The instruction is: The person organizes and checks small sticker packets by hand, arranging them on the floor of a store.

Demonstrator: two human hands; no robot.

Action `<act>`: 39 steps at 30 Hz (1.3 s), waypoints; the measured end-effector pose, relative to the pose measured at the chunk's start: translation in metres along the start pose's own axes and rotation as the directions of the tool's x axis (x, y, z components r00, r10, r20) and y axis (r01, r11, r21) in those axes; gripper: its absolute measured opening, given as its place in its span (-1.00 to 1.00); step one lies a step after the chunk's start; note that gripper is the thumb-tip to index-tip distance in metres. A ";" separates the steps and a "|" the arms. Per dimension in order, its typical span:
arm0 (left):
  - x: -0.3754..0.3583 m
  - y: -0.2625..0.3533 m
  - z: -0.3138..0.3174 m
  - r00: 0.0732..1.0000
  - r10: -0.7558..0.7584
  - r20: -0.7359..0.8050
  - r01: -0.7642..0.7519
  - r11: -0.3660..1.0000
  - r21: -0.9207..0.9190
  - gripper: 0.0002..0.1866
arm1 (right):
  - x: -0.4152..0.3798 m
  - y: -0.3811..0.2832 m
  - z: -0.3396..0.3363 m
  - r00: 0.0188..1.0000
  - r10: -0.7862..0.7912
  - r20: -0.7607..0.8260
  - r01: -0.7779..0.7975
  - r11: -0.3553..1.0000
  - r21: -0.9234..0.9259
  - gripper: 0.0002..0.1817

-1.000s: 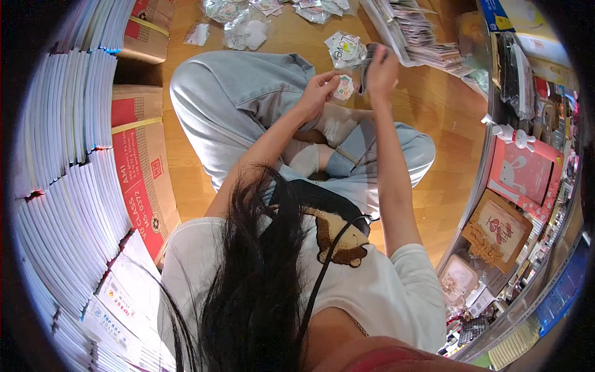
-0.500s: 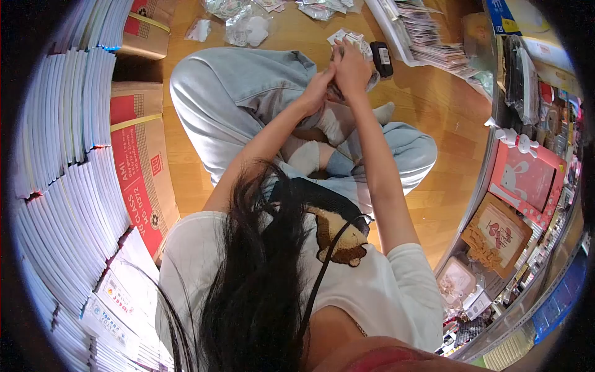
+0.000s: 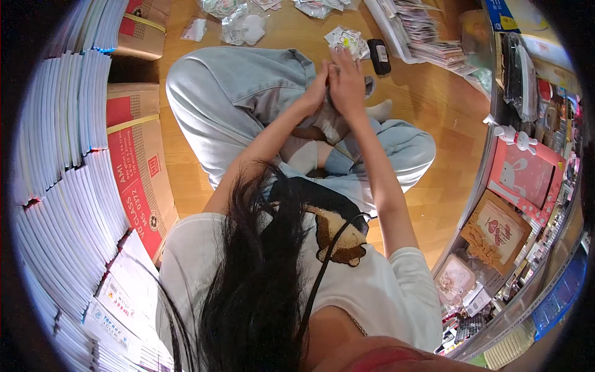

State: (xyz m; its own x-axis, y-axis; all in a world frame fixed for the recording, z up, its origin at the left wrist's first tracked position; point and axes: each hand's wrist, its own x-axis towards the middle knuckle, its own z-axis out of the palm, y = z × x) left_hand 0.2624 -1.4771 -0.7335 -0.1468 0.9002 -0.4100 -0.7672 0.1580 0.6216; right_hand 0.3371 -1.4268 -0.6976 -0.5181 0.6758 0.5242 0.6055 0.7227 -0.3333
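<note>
My left hand (image 3: 314, 93) is in front of my crossed legs, its fingers stretched forward. Close beside it, my right hand (image 3: 348, 88) has its back up and its fingers extended and slightly apart. A grey, fuzzy item (image 3: 370, 85) shows beside and under my right hand; its shape is mostly hidden. Just beyond my right fingertips lies a pile of small clear packets with printed pieces (image 3: 348, 41). To the right of the packets sits a small black object with a white label (image 3: 379, 57).
More clear packets (image 3: 245, 28) lie on the wooden floor (image 3: 455, 133) ahead. A white tray (image 3: 390, 31) holds stacked packets. Stacked books (image 3: 62, 118) and cartons (image 3: 139, 167) line the left; a shelf with a pink bunny frame (image 3: 527, 177) stands at the right.
My hands have come apart a little, and my right hand has moved slightly down and left with its fingers straighter. More of the packet pile shows. The view has shifted slightly.
</note>
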 end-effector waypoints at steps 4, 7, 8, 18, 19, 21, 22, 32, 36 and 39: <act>0.008 -0.003 -0.016 0.992 0.087 0.094 -0.107 0.966 0.235 -0.32 | 0.013 0.001 0.025 0.999 -0.031 0.019 0.034 0.977 -0.210 -0.65; -0.003 0.011 -0.006 0.988 0.081 0.131 -0.105 0.978 0.183 -0.45 | 0.024 0.009 0.032 0.975 0.199 0.096 -0.203 0.979 0.026 -0.63; -0.005 0.013 -0.005 0.980 0.082 0.181 -0.126 0.961 0.248 -0.50 | 0.028 0.013 0.029 0.912 0.351 0.211 -0.344 0.936 -0.073 -0.60; -0.010 0.035 0.002 0.968 0.011 0.249 0.006 0.998 -0.066 -0.66 | 0.003 0.080 -0.049 0.629 0.774 0.067 -0.775 0.620 0.123 -0.57; -0.007 0.036 0.002 0.971 0.014 0.238 0.019 0.991 -0.134 -0.65 | -0.013 0.095 -0.041 0.599 0.796 0.087 -0.777 0.551 0.304 -0.60; -0.006 0.033 0.000 0.982 -0.015 0.186 0.042 0.989 -0.140 -0.63 | -0.032 0.111 -0.026 0.538 0.830 0.145 -0.697 0.341 0.631 -0.63; -0.005 0.027 0.000 0.989 -0.042 0.145 0.054 0.995 -0.082 -0.62 | -0.036 0.105 -0.026 0.509 0.817 0.270 -0.687 0.198 0.699 -0.64; -0.030 0.039 0.014 0.956 -0.203 0.210 0.238 0.959 -0.155 -0.43 | -0.010 -0.037 -0.037 0.866 0.466 0.183 -0.491 0.720 0.490 -0.73; -0.043 0.040 0.032 0.976 0.094 0.195 -0.061 0.983 -0.172 -0.25 | -0.005 -0.045 -0.046 0.930 0.368 0.026 -0.360 0.890 0.280 -0.78; -0.041 0.043 0.027 0.984 0.026 0.174 -0.014 0.998 -0.069 -0.22 | -0.011 -0.053 -0.047 0.967 0.237 0.096 -0.255 0.923 0.288 -0.80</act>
State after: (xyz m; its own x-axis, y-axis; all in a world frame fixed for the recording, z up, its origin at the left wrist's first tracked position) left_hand 0.2525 -1.4958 -0.6717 -0.0557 0.9609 -0.2711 -0.8062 0.1169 0.5800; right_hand 0.3390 -1.4795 -0.6489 -0.4155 0.8387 0.3522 0.5170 0.5363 -0.6672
